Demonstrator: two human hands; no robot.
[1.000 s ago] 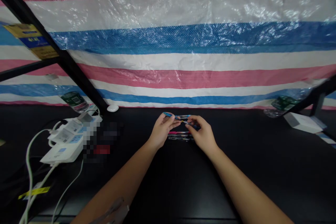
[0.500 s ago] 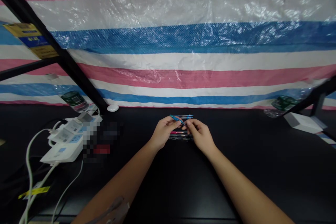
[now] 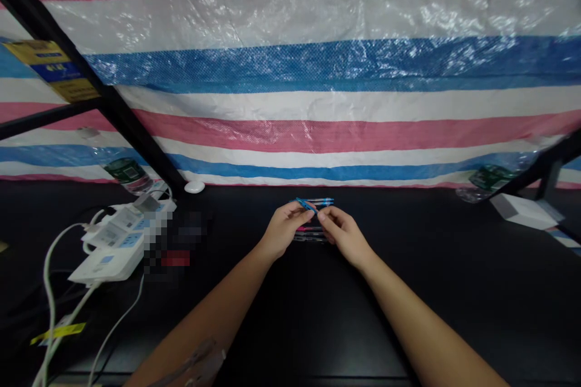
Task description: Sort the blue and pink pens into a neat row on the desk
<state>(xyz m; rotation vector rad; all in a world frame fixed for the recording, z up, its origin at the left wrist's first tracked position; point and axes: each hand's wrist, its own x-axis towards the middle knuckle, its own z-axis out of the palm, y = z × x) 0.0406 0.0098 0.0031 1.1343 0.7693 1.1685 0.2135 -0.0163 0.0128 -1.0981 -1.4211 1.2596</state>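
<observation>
Backdrop: A striped red, white and blue tarp [image 3: 290, 66] hung across the far edge of the bench, with a black metal frame [image 3: 136, 133] slanting over its left side.

Bench: The dark bench [image 3: 318, 320] ran across the whole view and carried everything below.

Left side: White power strips [image 3: 106, 263] sat in a tangle of white cables [image 3: 49, 308], beside a pixelated patch that hid whatever lay there. Behind them were a plastic bottle [image 3: 122, 169] and a small white disc [image 3: 194, 187].

Right side: Another plastic bottle [image 3: 492, 178] lay near a white box [image 3: 524, 211].

Hands: The left hand [image 3: 285, 230] pinched the blue pen [image 3: 306, 204] between thumb and fingers. The right hand [image 3: 342, 231] came in from the other side, its fingertips [image 3: 323, 214] at the pen's lower end, though any grip was hard to tell.

Pens: The blue pen was raised just above the others. A blue-marked pen [image 3: 322, 201], a pink-marked pen [image 3: 311, 228] and a dark pen [image 3: 311, 239] lay roughly parallel on the bench, just beyond and beneath the hands.
</observation>
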